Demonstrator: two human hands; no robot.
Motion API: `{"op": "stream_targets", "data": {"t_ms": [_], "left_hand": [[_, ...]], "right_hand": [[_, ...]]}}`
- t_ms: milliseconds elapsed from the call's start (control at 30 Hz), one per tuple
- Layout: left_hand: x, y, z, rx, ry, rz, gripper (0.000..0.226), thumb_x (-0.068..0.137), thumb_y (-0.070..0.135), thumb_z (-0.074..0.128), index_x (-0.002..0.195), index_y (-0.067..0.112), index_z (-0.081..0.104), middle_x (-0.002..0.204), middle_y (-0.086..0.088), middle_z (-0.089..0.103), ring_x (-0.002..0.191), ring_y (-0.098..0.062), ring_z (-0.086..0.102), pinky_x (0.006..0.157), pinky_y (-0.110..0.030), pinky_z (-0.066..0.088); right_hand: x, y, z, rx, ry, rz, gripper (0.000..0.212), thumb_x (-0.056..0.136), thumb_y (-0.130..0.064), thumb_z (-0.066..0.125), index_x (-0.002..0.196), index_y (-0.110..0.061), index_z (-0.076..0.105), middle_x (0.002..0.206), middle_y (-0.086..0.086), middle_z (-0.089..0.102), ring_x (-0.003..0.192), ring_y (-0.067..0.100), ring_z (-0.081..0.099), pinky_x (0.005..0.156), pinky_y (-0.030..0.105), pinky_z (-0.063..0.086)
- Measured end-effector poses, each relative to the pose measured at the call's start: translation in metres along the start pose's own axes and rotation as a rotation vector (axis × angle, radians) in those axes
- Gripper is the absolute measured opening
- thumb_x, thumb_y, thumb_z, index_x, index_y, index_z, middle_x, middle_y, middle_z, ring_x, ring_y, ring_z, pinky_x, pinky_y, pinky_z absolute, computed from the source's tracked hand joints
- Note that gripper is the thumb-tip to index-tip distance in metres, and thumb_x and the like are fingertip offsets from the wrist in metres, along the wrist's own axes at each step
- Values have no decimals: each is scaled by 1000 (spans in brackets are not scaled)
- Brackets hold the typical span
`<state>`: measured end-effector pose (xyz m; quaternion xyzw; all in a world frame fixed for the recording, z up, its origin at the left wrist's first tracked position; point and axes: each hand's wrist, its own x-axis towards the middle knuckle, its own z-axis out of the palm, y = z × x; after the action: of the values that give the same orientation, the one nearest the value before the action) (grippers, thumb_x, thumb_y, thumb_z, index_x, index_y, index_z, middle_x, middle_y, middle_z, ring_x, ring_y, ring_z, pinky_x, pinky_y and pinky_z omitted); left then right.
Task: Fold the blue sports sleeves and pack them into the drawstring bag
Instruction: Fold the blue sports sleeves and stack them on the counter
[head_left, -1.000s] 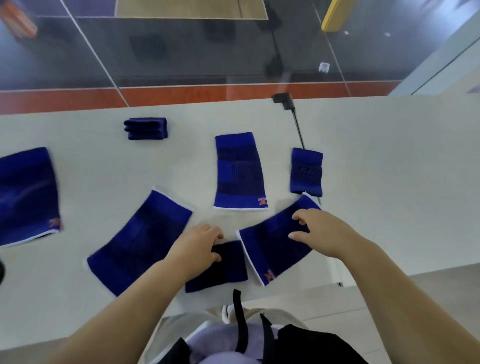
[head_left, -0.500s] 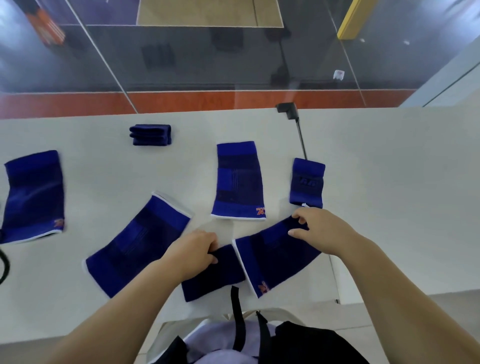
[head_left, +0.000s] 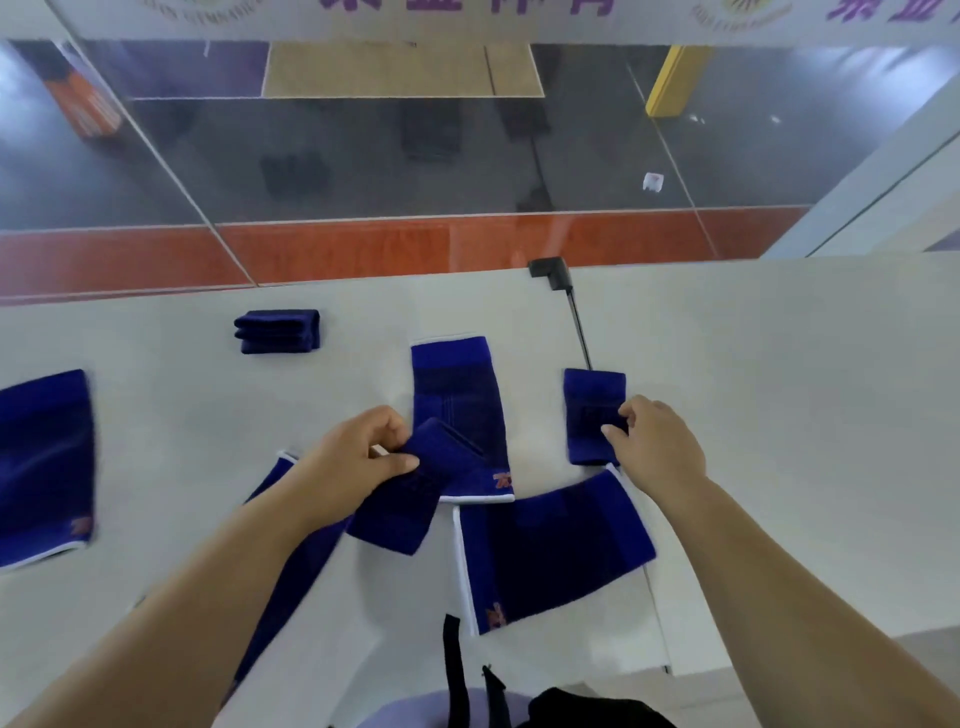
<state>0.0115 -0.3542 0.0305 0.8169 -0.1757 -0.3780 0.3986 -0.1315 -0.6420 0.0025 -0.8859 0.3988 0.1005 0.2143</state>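
Several blue sports sleeves lie on a white table (head_left: 779, 415). My left hand (head_left: 353, 457) pinches a small dark blue sleeve (head_left: 410, 499) and holds it lifted over a long flat sleeve (head_left: 457, 395). My right hand (head_left: 654, 447) rests its fingers on a small sleeve (head_left: 592, 400) at the right; a firm grip is not visible. A wide sleeve (head_left: 550, 545) with a white hem lies below my hands. Another flat sleeve (head_left: 291, 561) is mostly hidden under my left forearm. A dark bag with a black strap (head_left: 454, 670) shows at the bottom edge.
A folded sleeve bundle (head_left: 278, 331) sits at the back left. A flat sleeve (head_left: 47, 462) lies at the far left. A black clamp with a thin rod (head_left: 553, 273) stands at the table's far edge. Beyond lies a dark and red court floor.
My left hand has picked the small dark sleeve up off the table and moved it forward. My right hand has left the wide sleeve and reached up to the small sleeve at the right.
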Motion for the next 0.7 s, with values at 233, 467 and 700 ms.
{"op": "stream_targets", "data": {"t_ms": [233,467,700], "left_hand": [[37,9,18,-144,39,-36,17,91,10,57,81,20,47,84,0,60,67,-15,53,56,-27,44],[49,-14,29,-106,112,-171,16,92,15,55,81,23,46,98,-14,64,79,-23,57,68,-39,48],[38,-29,22,-117,85,-235,14,93,11,53,104,19,53,92,-11,66,83,-25,66,71,-39,58]], "right_hand": [[21,-8,16,192,31,113,36,91,-26,60,120,-10,48,116,10,55,88,21,52,73,30,42],[31,-14,22,223,62,182,35,89,-21,62,117,-6,49,108,10,62,85,22,53,71,33,43],[20,-26,8,329,171,-37,10,91,-13,56,100,-16,55,98,-1,59,85,19,55,70,27,42]]}}
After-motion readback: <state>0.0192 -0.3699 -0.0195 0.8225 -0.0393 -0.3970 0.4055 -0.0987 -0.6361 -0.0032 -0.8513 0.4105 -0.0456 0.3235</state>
